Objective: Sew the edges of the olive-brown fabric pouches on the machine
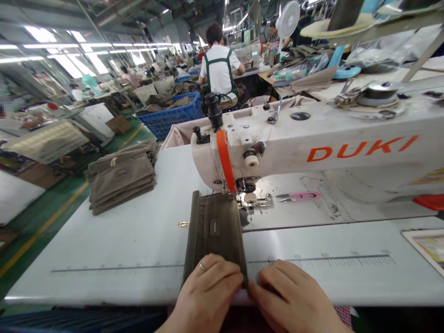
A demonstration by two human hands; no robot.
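A dark olive-brown fabric pouch (222,245) with a small label patch lies flat on the sewing table, its far right edge at the presser foot of the sewing machine (256,152). A gold zipper pull (183,224) sticks out on its left side. My left hand (211,289) rests over the near end, fingers closed on the pouch's right edge. At the near right corner, my right hand (291,293) has its fingers curled, thumb and fingertips closed at the pouch's edge. The pouch's near end is partly hidden beneath my left hand.
A stack of similar pouches (121,178) sits on the table's left. Pink-handled thread snips (300,196) lie on the machine bed. A printed ruler (322,260) runs along the front. Behind stand a blue crate (173,115) of fabric pieces and a seated person (220,69).
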